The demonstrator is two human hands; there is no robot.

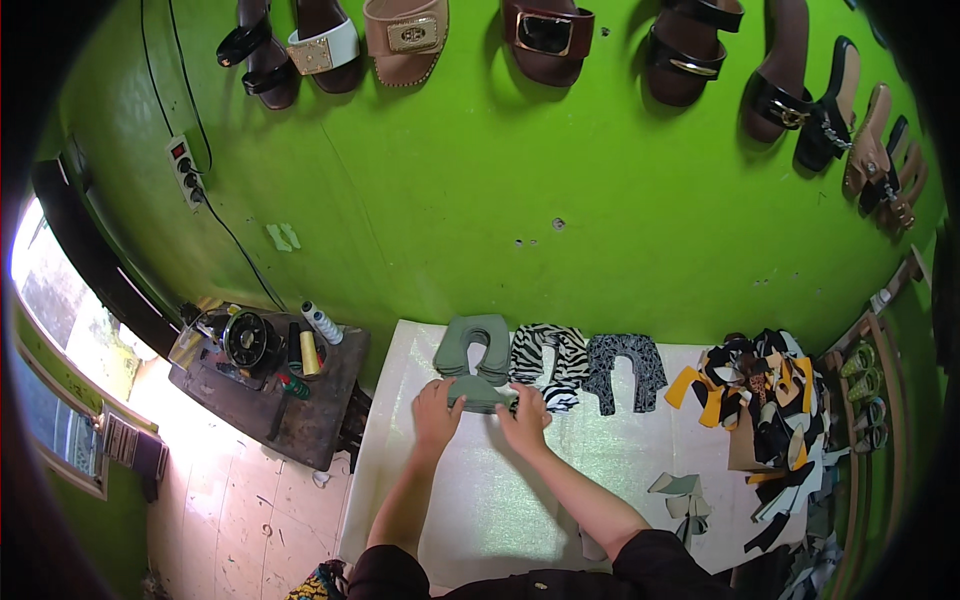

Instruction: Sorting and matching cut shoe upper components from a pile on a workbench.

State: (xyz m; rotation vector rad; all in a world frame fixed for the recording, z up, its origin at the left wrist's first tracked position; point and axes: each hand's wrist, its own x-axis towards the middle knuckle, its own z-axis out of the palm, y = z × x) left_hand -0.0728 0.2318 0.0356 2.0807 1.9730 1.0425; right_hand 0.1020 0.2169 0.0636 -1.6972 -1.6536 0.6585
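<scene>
Both my hands hold a small stack of curved green cut pieces (477, 393) above the white table (480, 500). My left hand (436, 412) grips its left end, with the thumb on the near side. On the right end, my right hand (524, 414) closes in the same way. Just beyond lies a stack of green U-shaped pieces (455, 345). Zebra-striped pieces (572, 352) lie to its right, partly behind my right hand. Further right is a grey-and-black patterned U-shaped stack (601, 372).
A heap of mixed scraps (770, 390) covers the table's right side. Several green offcuts (684, 490) lie near the front. A sewing machine table (280, 415) with thread spools stands left. Sandals (548, 45) hang on the green wall; a rack (880, 400) stands right.
</scene>
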